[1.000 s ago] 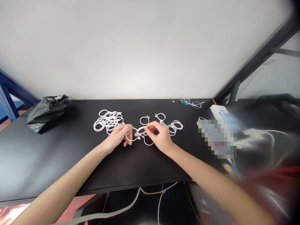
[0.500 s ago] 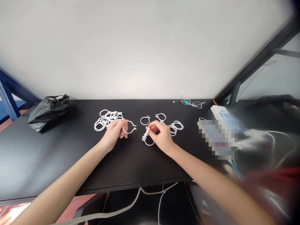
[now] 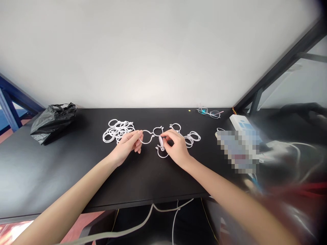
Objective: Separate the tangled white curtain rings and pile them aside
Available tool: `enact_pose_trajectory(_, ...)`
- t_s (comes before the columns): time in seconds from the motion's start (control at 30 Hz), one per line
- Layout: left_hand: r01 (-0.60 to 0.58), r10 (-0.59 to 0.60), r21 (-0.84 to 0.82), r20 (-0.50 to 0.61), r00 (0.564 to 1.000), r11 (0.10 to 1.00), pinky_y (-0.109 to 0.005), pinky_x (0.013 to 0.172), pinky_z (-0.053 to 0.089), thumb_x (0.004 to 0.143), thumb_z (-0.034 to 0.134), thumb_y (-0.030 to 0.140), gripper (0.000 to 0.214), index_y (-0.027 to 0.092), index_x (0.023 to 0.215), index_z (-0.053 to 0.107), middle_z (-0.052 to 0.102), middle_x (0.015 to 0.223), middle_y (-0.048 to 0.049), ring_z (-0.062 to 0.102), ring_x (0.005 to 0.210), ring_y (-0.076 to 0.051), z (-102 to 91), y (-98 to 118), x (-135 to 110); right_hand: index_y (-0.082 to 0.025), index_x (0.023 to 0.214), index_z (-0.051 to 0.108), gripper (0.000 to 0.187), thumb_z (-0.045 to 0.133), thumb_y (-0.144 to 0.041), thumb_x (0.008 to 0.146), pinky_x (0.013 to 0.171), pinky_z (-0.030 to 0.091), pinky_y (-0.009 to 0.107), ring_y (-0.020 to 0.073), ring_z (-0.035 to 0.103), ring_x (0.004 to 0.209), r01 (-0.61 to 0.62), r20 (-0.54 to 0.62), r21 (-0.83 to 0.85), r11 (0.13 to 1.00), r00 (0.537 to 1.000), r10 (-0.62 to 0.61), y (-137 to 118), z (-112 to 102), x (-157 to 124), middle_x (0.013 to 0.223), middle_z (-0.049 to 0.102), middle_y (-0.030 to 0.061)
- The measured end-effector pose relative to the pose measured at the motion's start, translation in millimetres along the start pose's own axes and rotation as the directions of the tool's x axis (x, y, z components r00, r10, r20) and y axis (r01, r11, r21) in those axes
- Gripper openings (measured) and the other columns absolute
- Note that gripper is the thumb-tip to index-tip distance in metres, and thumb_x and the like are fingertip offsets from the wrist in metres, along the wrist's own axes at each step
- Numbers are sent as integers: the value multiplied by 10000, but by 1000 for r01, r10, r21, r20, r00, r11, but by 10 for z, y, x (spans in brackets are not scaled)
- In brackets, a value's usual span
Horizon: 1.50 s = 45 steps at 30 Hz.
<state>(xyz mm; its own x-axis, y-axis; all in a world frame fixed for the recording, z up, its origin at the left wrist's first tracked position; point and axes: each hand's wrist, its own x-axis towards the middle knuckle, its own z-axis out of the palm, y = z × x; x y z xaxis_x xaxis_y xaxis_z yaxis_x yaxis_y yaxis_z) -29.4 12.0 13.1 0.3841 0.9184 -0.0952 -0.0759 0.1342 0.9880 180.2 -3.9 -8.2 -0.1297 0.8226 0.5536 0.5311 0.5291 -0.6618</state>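
My left hand pinches a white plastic curtain ring by its left side, its open ends pointing right. Between the thumb and fingers of my right hand is another white curtain ring, seen nearly edge-on. Below it on the table lies an open ring, partly hidden by my right fingers. Just beyond the two hands sits a ring with its gap to the upper right. A pile of rings lies left of my left hand. More rings rest right of my right hand.
The black table meets a white wall. A crumpled black plastic bag stands at the left, eyeglasses lie at the back right, and a white box sits beside a blurred-out object at the right. Cables hang below the front edge.
My left hand has moved right with its ring, bringing the ring's ends closer to my right hand. The ring in my right hand has turned, its small end now pointing down.
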Motion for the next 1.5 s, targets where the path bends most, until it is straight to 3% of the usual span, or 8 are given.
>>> enact_pose_trajectory(0.17,27,-28,15,61,998,1000,-220,526,454,956,499,445,378,174,692,481,348,570,65,383,474,-73,7,4,-9,-199,972,655,256,437,-87,898,727,540,309,168,639,801,57,-92,53,997,994,-52,-55,-30,14,913,669,60)
enact_pose_trajectory(0.3,48,-49,9,96,994,999,-221,528,450,962,487,444,387,174,685,475,344,563,63,389,481,-78,6,3,-18,-196,1084,651,198,533,-174,926,791,556,338,172,659,838,120,-39,158,980,993,-115,-101,-34,9,991,694,78)
enact_pose_trajectory(0.6,62,-69,53,139,988,997,-231,530,458,946,500,483,405,174,685,491,354,542,64,408,482,-85,3,8,-24,-197,955,678,84,622,-177,897,728,562,323,176,674,797,182,-17,201,963,983,-182,-114,-19,-3,867,719,58)
enact_pose_trajectory(0.73,-45,27,210,87,996,977,-235,528,458,949,483,480,332,169,934,598,460,669,47,458,501,-79,43,20,-40,-200,899,676,53,627,-182,895,682,554,307,164,669,747,166,4,238,957,985,-172,-126,-28,-6,841,720,46)
enact_pose_trajectory(0.8,-130,95,293,131,987,947,-241,544,467,944,497,468,333,188,1109,567,494,723,39,482,536,-89,65,17,-62,-203,887,676,54,624,-195,899,679,554,309,165,670,746,148,10,255,956,988,-155,-128,-26,-11,837,720,44)
enact_pose_trajectory(0.9,-214,137,398,214,967,892,-242,569,468,921,557,435,356,214,1195,503,538,761,34,511,580,-102,80,5,-103,-204,866,679,57,631,-208,897,677,555,311,167,672,748,123,13,287,950,991,-132,-128,-19,-20,831,719,42)
enact_pose_trajectory(1.2,-390,280,649,272,921,653,-222,586,424,885,608,406,306,202,1083,496,541,678,53,489,590,-106,37,-42,-130,-201,847,681,24,668,-203,867,674,563,293,155,675,738,81,45,393,916,993,-108,-150,13,-58,810,712,32)
enact_pose_trajectory(1.5,-356,274,662,230,934,659,-213,527,371,909,527,405,209,203,950,493,453,578,73,438,521,-103,86,-22,-134,-199,811,671,90,648,-242,886,687,566,310,160,676,745,54,68,403,914,994,-89,-163,28,-71,802,709,32)
